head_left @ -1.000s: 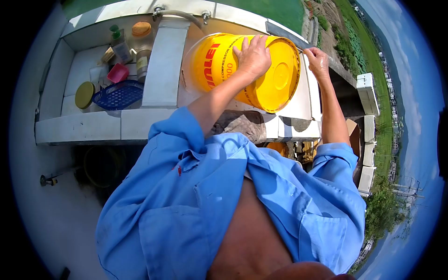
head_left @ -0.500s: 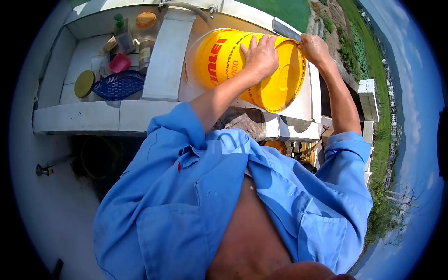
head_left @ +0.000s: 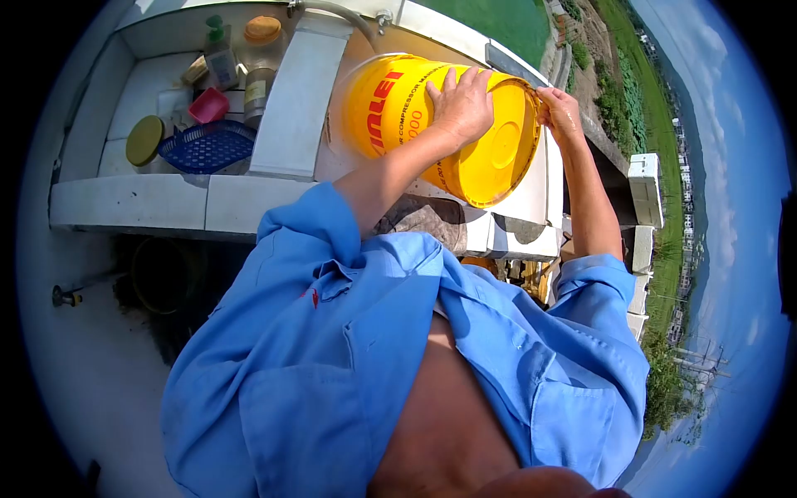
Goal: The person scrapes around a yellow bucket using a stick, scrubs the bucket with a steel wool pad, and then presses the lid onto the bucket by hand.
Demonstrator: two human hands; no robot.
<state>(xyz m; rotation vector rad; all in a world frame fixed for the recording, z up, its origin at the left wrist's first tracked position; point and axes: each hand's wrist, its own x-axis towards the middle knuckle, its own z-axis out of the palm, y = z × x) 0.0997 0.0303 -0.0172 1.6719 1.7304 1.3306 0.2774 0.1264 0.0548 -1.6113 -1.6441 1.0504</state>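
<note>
A yellow bucket [head_left: 398, 104] with red lettering lies on its side in a white tiled basin [head_left: 531, 195], its round yellow end facing right. My left hand [head_left: 463, 108] rests on the upper side of the bucket, fingers spread, gripping nothing. At the bucket's upper right rim is my right hand [head_left: 559, 112], its fingers pinched together at the edge. Whatever lies between those fingers is too small to make out. A crumpled grey-brown cloth [head_left: 427, 220] hangs over the basin's front edge, below the bucket.
At the left, a tiled compartment holds a blue basket [head_left: 206, 148], a pink container [head_left: 208, 105], a green-topped pump bottle [head_left: 221, 62] and lidded jars [head_left: 145, 141]. A grey hose [head_left: 336, 12] and a tap [head_left: 383, 18] are behind the basin.
Over the last second my right hand rose slightly over the rim, then came back down beside it. My left hand slid a little right along the bucket. The view shifted slightly.
</note>
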